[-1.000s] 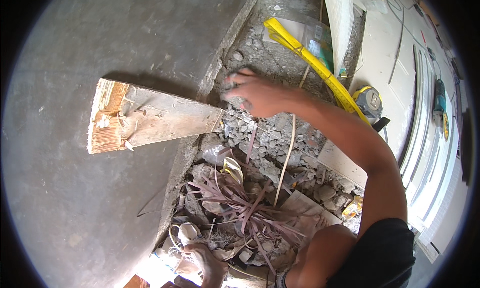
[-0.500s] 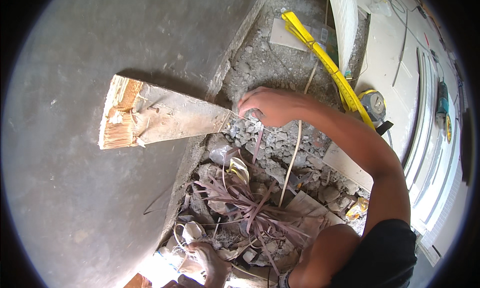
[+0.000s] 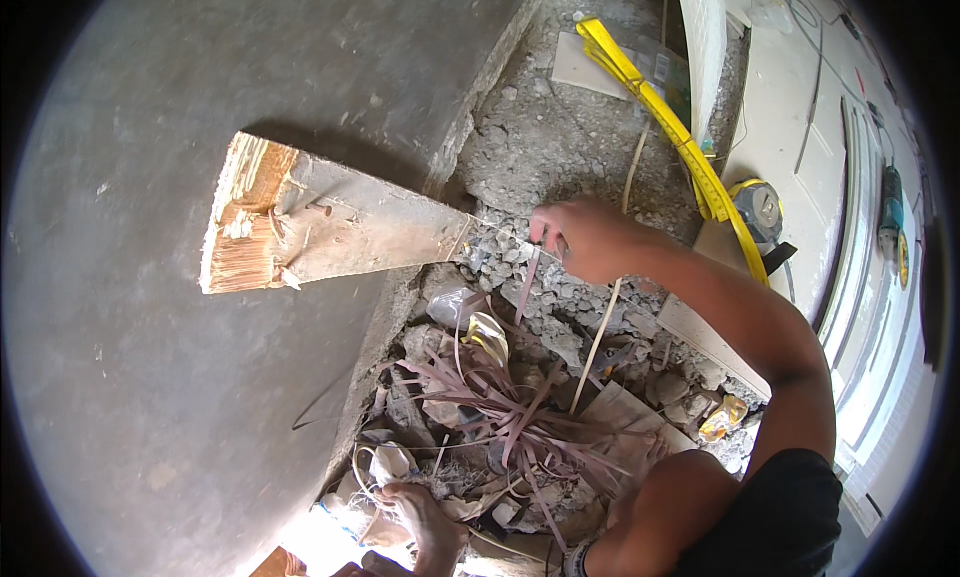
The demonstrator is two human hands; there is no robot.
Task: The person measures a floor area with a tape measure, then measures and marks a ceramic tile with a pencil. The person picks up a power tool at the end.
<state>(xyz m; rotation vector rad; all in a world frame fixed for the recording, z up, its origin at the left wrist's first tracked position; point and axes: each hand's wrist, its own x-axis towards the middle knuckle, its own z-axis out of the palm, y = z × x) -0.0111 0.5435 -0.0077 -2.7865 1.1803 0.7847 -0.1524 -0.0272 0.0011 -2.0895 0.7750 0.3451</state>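
Head: right hand (image 3: 596,240) farther from plank (image 3: 375,222)

A grey floor (image 3: 190,397) (scuffed in places) fills the left, bright light (image 3: 312,543) glaring below.

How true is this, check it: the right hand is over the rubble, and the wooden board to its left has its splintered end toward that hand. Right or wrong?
Wrong end: in the head view, the splintered end of the wooden board points away from the right hand. The hand is over the rubble, with the board to its left.
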